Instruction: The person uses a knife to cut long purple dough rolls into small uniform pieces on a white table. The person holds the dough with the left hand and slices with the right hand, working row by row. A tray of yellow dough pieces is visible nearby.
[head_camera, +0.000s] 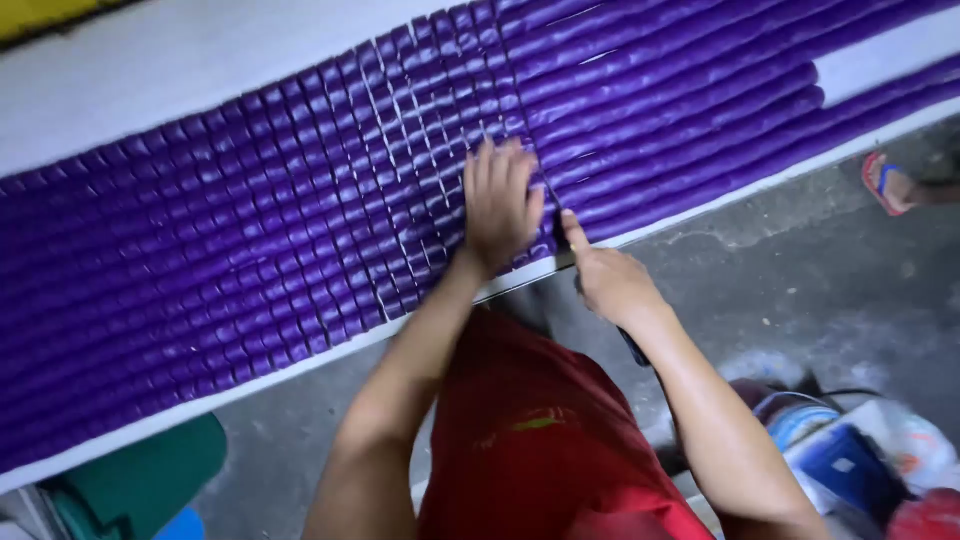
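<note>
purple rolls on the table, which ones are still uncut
The long purple rolls right of the left hand are uncut, running as unbroken lengths. The rolls to its left are sliced into short pieces. The right hand is at that boundary.

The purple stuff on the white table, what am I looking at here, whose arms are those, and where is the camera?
The camera sits on a person's head and looks down, so the two bare arms are that person's own. On the white table lie long purple rolls side by side; those to the left are already cut into short purple pieces. The left hand presses flat on the pieces at the cutting line. The right hand grips a knife whose blade is mostly hidden. Below is the person's red garment. At the upper right, another person's foot in a sandal stands on the floor.
</note>
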